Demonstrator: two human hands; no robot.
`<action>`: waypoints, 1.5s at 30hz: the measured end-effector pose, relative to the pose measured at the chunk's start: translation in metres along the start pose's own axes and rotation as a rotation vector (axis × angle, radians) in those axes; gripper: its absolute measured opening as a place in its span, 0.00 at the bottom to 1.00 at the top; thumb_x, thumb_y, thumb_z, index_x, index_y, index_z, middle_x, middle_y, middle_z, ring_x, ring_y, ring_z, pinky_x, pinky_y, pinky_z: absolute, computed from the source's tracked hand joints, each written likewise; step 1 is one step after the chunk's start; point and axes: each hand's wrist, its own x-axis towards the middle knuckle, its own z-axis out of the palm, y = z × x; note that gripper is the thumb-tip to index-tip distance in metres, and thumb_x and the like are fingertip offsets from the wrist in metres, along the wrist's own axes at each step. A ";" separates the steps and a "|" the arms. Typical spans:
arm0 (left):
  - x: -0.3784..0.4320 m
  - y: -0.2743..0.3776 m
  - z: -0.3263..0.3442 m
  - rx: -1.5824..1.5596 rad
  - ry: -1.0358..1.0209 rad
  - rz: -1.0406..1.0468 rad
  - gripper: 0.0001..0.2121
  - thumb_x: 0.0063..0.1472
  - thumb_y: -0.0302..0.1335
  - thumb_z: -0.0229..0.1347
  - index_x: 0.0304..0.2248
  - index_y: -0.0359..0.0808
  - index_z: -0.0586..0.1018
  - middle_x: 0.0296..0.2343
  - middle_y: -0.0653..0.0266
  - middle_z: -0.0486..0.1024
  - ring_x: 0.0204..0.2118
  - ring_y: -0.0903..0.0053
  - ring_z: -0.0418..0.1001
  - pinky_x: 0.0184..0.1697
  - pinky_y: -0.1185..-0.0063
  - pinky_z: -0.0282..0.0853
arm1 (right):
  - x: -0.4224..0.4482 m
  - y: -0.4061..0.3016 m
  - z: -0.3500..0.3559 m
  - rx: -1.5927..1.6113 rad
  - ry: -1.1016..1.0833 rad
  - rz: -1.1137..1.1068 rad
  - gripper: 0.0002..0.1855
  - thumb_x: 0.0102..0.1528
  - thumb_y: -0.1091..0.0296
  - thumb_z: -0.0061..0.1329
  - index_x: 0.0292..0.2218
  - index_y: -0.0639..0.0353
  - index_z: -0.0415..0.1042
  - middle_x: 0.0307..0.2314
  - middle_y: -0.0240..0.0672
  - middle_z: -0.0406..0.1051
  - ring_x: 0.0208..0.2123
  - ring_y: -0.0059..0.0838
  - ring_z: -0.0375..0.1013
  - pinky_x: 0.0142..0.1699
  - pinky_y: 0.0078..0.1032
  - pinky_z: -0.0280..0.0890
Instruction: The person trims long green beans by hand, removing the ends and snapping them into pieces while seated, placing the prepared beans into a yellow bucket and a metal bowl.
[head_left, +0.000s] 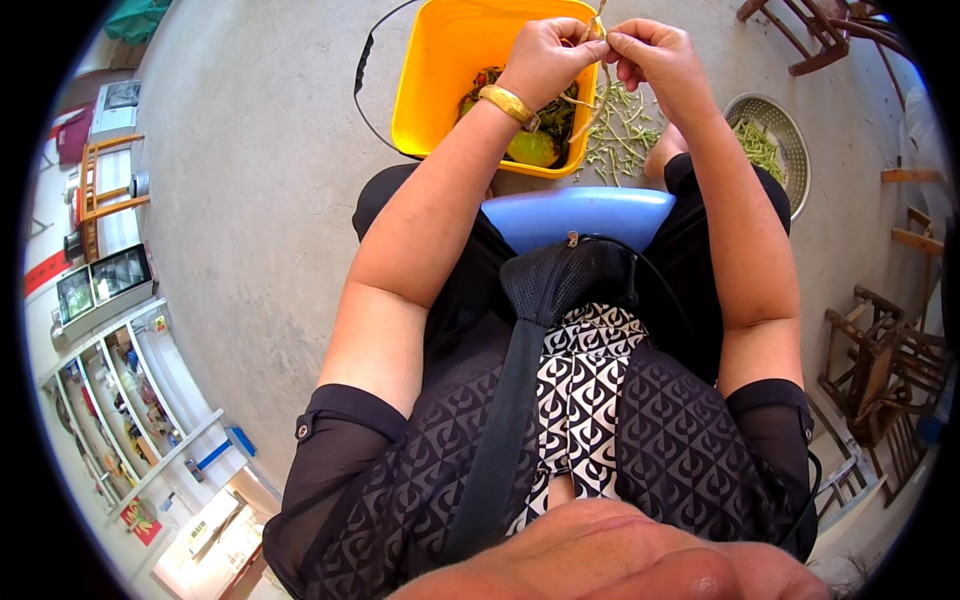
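My left hand and my right hand meet over the right rim of a yellow plastic bucket. Pinched between their fingertips is a thin, dry-looking plant strand, whose ends hang down beside the rim. Inside the bucket lie dark plant scraps and a yellow-green piece, partly hidden by my left arm. Cut green pieces, perhaps beans, are scattered on the floor right of the bucket. More green pieces fill part of a perforated metal colander beyond my right forearm.
A blue plastic basin or stool edge shows between my knees, behind a black bag. The bucket's handle hangs out to the left. Wooden chairs stand at the right; shelving lines the left.
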 end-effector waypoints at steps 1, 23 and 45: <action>0.000 0.000 0.000 -0.013 -0.003 0.001 0.13 0.58 0.34 0.63 0.30 0.29 0.82 0.22 0.68 0.78 0.24 0.86 0.72 0.28 0.83 0.69 | 0.000 0.000 0.000 -0.006 0.003 -0.003 0.11 0.62 0.64 0.51 0.37 0.63 0.77 0.24 0.28 0.74 0.21 0.13 0.69 0.26 0.13 0.65; 0.000 0.014 -0.007 -0.329 -0.099 -0.226 0.07 0.61 0.31 0.60 0.31 0.36 0.81 0.18 0.79 0.68 0.18 0.93 0.59 0.21 0.90 0.51 | -0.001 0.001 0.004 0.196 -0.086 0.073 0.12 0.64 0.60 0.48 0.35 0.60 0.73 0.22 0.27 0.71 0.18 0.12 0.67 0.22 0.12 0.63; 0.003 0.009 -0.013 -0.588 -0.066 -0.370 0.05 0.62 0.28 0.57 0.30 0.36 0.79 0.19 0.76 0.68 0.18 0.91 0.59 0.18 0.90 0.49 | 0.001 -0.003 0.009 0.590 -0.039 0.165 0.09 0.63 0.67 0.49 0.39 0.64 0.74 0.24 0.29 0.72 0.22 0.15 0.70 0.25 0.15 0.66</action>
